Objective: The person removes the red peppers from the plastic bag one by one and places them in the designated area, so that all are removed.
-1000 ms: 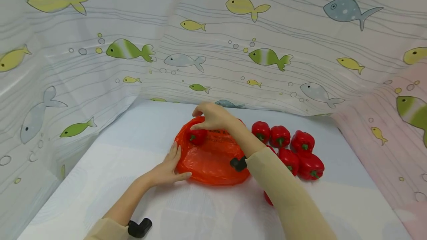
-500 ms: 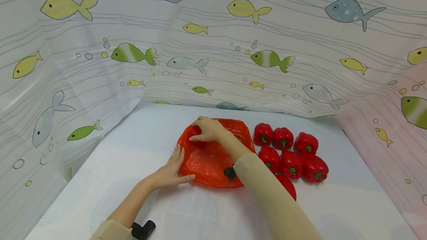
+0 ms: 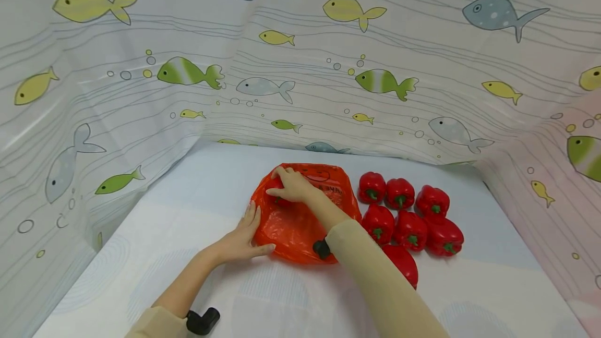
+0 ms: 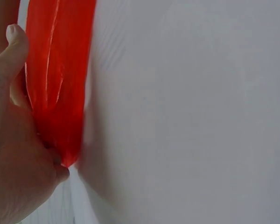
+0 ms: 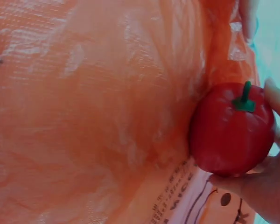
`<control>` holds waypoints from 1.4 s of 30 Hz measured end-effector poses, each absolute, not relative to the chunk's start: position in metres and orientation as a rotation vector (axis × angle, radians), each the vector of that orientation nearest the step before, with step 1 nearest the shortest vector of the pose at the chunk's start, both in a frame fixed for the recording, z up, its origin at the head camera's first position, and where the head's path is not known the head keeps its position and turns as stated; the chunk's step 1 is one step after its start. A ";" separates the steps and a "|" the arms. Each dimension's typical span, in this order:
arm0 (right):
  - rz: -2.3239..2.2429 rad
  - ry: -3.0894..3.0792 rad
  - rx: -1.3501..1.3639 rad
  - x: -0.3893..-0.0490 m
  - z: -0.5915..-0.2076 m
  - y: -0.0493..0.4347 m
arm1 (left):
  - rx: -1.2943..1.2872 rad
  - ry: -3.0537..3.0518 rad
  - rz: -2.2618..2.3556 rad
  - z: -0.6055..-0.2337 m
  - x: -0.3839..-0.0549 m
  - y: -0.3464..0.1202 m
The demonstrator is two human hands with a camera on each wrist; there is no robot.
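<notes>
In the head view, a red bell pepper (image 3: 274,185) with a green stem sits at the far left inside an orange plastic bag (image 3: 300,228) spread wide at its mouth. My right hand (image 3: 296,186) holds this pepper. The right wrist view shows its fingers and thumb around the pepper (image 5: 231,133) against the bag's wall. At the bag's near-left edge my left hand (image 3: 239,241) rests with fingers extended and thumb spread along the rim. The left wrist view shows that hand (image 4: 23,154) beside the outside of the bag (image 4: 60,60).
Several more red bell peppers (image 3: 411,229) stand grouped right of the bag, close to its edge. The right sleeve (image 3: 371,275) partly covers the nearest pepper (image 3: 403,265). A fish-patterned sheet (image 3: 300,67) rises behind and at both sides of the white table (image 3: 211,171).
My right hand has come down from above the bag onto the pepper inside. The right forearm has shifted left, uncovering more of the grouped peppers. The left hand stays at the rim.
</notes>
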State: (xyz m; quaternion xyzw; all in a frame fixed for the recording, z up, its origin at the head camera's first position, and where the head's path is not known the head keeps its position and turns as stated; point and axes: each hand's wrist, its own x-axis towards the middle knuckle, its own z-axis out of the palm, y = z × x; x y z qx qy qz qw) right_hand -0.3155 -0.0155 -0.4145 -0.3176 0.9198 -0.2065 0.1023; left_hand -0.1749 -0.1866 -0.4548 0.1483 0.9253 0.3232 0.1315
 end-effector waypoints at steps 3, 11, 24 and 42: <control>-0.618 2.696 -0.885 -0.316 -0.415 -0.014 | 0.427 2.687 0.940 -0.455 -0.175 -0.187; -0.625 2.733 -0.836 -0.314 -0.417 -0.012 | 0.429 2.690 0.930 -0.456 -0.176 -0.186; -0.861 2.837 -1.042 -0.300 -0.390 -0.006 | 0.435 2.691 0.930 -0.454 -0.177 -0.185; -1.390 2.766 -1.529 -0.276 -0.334 0.033 | 0.415 2.691 0.929 -0.452 -0.174 -0.185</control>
